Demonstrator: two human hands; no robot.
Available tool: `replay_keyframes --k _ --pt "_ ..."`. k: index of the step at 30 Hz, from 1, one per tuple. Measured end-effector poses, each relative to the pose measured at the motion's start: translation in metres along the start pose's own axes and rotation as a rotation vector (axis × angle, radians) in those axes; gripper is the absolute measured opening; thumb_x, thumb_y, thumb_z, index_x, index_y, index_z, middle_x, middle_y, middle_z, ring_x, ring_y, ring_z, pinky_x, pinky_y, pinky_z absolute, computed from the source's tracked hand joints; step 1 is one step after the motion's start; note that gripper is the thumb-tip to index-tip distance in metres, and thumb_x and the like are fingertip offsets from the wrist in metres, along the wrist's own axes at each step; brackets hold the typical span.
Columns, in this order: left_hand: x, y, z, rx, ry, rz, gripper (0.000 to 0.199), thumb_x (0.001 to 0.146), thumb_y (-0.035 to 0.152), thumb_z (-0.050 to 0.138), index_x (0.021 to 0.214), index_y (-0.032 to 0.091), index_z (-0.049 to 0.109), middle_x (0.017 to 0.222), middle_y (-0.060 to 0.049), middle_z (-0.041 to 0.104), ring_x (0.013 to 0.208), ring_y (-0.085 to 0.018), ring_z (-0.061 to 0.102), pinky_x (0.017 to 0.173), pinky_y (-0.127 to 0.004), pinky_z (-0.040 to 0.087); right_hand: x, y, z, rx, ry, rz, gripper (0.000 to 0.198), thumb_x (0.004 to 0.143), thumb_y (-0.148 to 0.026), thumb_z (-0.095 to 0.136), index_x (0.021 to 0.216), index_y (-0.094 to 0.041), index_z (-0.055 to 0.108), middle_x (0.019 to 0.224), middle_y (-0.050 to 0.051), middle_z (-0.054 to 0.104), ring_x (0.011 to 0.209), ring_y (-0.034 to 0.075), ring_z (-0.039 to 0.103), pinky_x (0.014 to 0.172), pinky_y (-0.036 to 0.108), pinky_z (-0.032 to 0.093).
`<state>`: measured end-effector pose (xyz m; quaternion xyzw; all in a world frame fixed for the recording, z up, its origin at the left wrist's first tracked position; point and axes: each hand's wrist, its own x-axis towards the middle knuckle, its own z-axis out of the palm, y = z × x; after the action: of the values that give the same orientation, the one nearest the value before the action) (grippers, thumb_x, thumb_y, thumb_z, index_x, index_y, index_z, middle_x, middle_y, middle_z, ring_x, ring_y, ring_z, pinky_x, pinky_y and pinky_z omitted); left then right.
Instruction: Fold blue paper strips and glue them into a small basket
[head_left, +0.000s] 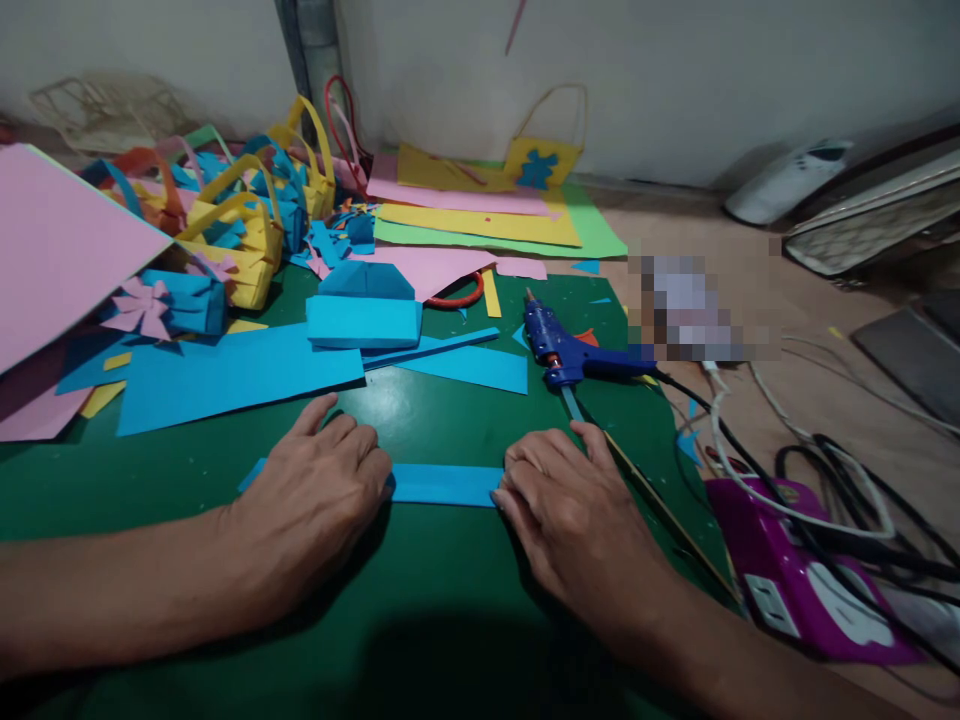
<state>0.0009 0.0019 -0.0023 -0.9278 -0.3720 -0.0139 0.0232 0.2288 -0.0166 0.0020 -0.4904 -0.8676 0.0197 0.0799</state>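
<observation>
A narrow blue paper strip (448, 485) lies across the green board, with both hands on it. My left hand (319, 475) is closed over the strip's left part, thumb and fingers pressed together, the index finger stuck out. My right hand (566, 490) pinches the right end of the strip. Beyond the hands are a folded blue paper box piece (365, 322), a wide blue paper sheet (240, 380) and a thin blue strip (442, 347). A blue glue gun (559, 345) lies just past my right hand, its glue stick showing at the back.
Several small paper baskets (247, 245) crowd the left back, beside a large pink sheet (67, 250). Coloured sheets (480, 225) lie along the wall. A purple power strip (802, 570) and tangled cables sit at the right. Red-handled scissors (461, 298) lie partly under pink paper.
</observation>
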Motion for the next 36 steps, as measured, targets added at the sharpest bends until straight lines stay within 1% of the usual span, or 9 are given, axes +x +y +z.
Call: replay_keyframes --k 7,11,14,17,18,20,23,31,36 --pt "0.000 -0.002 0.001 -0.009 -0.039 0.011 0.022 0.085 0.013 0.041 0.068 0.016 0.056 0.067 -0.004 0.054 0.065 -0.019 0.047 0.082 -0.049 0.037 0.001 0.000 0.001 -0.030 -0.008 -0.003 0.019 0.085 -0.014 0.044 0.073 -0.015 0.058 0.079 0.008 0.059 0.075 0.020 0.048 0.083 0.041 0.033" --pt "0.000 0.000 -0.002 0.008 -0.047 0.005 0.020 0.084 0.012 0.043 0.071 0.016 0.056 0.068 -0.004 0.054 0.066 -0.020 0.048 0.084 -0.051 0.037 0.000 -0.001 -0.001 -0.095 0.008 -0.027 0.022 0.087 -0.015 0.042 0.073 -0.016 0.059 0.076 0.006 0.059 0.073 0.019 0.047 0.084 0.043 0.032" --pt "-0.001 0.001 -0.005 0.038 -0.033 0.017 0.017 0.083 0.009 0.044 0.085 0.019 0.059 0.070 -0.003 0.054 0.066 -0.020 0.050 0.087 -0.054 0.036 -0.002 -0.004 -0.003 -0.163 0.045 -0.107 0.027 0.088 -0.012 0.037 0.090 -0.018 0.064 0.079 0.007 0.060 0.076 0.020 0.048 0.087 0.048 0.028" --pt "-0.004 0.002 -0.004 0.070 0.024 0.074 0.037 0.082 0.008 0.044 0.114 0.026 0.053 0.073 -0.003 0.056 0.069 -0.021 0.051 0.089 -0.057 0.034 -0.004 -0.006 -0.002 -0.214 0.089 -0.248 0.038 0.089 -0.012 0.034 0.117 -0.021 0.058 0.080 0.007 0.060 0.079 0.022 0.050 0.089 0.051 0.027" --pt "-0.005 0.001 -0.003 0.078 0.048 0.097 0.041 0.083 0.009 0.044 0.119 0.028 0.050 0.074 -0.003 0.057 0.069 -0.021 0.051 0.090 -0.058 0.034 -0.005 -0.006 -0.001 -0.224 0.106 -0.291 0.039 0.089 -0.013 0.034 0.121 -0.022 0.055 0.077 0.006 0.059 0.079 0.022 0.050 0.089 0.051 0.028" --pt "-0.007 0.000 -0.001 0.087 0.098 0.143 0.039 0.084 0.012 0.044 0.119 0.029 0.050 0.072 -0.003 0.057 0.068 -0.021 0.051 0.090 -0.058 0.034 -0.005 -0.007 0.002 -0.239 0.131 -0.359 0.040 0.090 -0.014 0.035 0.124 -0.022 0.054 0.074 0.005 0.058 0.079 0.021 0.051 0.090 0.051 0.029" --pt "-0.010 0.000 0.001 0.093 0.147 0.186 0.035 0.085 0.014 0.045 0.116 0.029 0.054 0.071 -0.003 0.056 0.067 -0.020 0.050 0.090 -0.058 0.034 -0.006 -0.009 0.003 -0.267 0.145 -0.398 0.040 0.089 -0.014 0.037 0.123 -0.021 0.055 0.076 0.005 0.060 0.083 0.023 0.053 0.092 0.050 0.029" --pt "-0.014 0.001 0.001 0.117 0.143 0.217 0.035 0.085 0.018 0.047 0.119 0.027 0.056 0.071 -0.003 0.057 0.067 -0.020 0.050 0.093 -0.059 0.032 -0.010 -0.010 0.008 -0.319 0.158 -0.456 0.036 0.087 -0.013 0.039 0.116 -0.013 0.059 0.086 0.009 0.063 0.095 0.026 0.053 0.095 0.053 0.028" --pt "-0.015 -0.001 0.002 0.120 0.162 0.241 0.037 0.085 0.019 0.048 0.120 0.026 0.056 0.072 -0.004 0.057 0.068 -0.019 0.049 0.092 -0.059 0.032 -0.027 0.003 0.005 -0.384 0.134 -0.401 0.035 0.086 -0.010 0.035 0.111 -0.012 0.061 0.093 0.010 0.063 0.100 0.028 0.050 0.096 0.055 0.028"
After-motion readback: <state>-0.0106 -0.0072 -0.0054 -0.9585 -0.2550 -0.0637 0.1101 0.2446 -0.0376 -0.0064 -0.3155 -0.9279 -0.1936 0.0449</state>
